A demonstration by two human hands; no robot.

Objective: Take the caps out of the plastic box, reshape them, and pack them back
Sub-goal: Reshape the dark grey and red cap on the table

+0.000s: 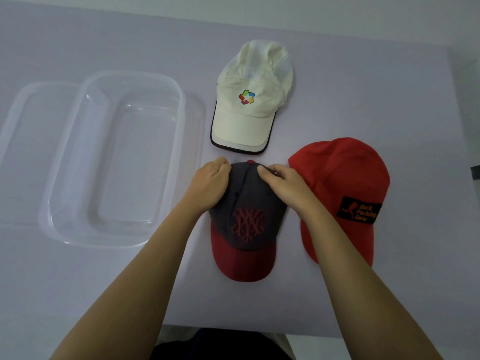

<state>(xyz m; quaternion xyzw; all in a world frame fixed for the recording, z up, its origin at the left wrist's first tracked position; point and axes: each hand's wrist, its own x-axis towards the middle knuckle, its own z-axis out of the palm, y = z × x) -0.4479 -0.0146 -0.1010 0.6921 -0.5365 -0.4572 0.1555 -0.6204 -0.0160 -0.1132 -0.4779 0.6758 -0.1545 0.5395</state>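
A dark grey cap [246,229] with a maroon brim and red embroidery lies in front of me, brim toward me. My left hand [210,183] grips the left side of its crown, fingers curled over the top edge. My right hand [280,181] grips the right side of the crown near the top button. A cream cap [249,110] with a coloured logo lies beyond it. A red cap [340,193] with a black patch lies to the right. The clear plastic box [65,229] stands at the left with nothing in it.
The box rests on a clear lid [23,120] that shows at its left and right. The lilac table [363,87] ends at the near edge by my body. A dark object [475,172] pokes in at the far right edge.
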